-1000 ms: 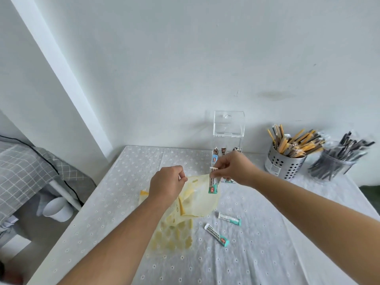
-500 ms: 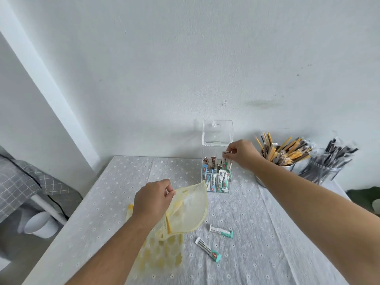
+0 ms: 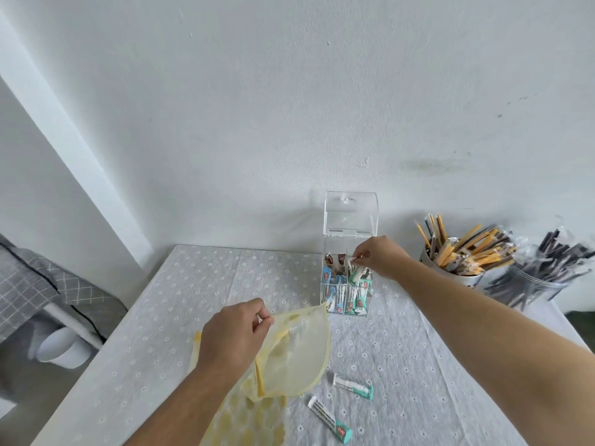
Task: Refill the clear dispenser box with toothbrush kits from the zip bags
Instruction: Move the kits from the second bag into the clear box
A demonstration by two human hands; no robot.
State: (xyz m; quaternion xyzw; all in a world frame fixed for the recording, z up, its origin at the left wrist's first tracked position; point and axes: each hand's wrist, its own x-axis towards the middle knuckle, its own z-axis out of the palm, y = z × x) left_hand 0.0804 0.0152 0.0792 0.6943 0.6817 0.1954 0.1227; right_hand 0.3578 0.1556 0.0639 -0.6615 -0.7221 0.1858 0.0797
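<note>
The packets' lettering is too small to read. At the open top of the clear box [image 3: 349, 252], the right hand [image 3: 378, 257] pinches a kit [image 3: 353, 261]. In front of the box, the left hand [image 3: 236, 336] pinches the yellow bag [image 3: 296, 352]; two kits [image 3: 352, 385] lie beside it.
</note>
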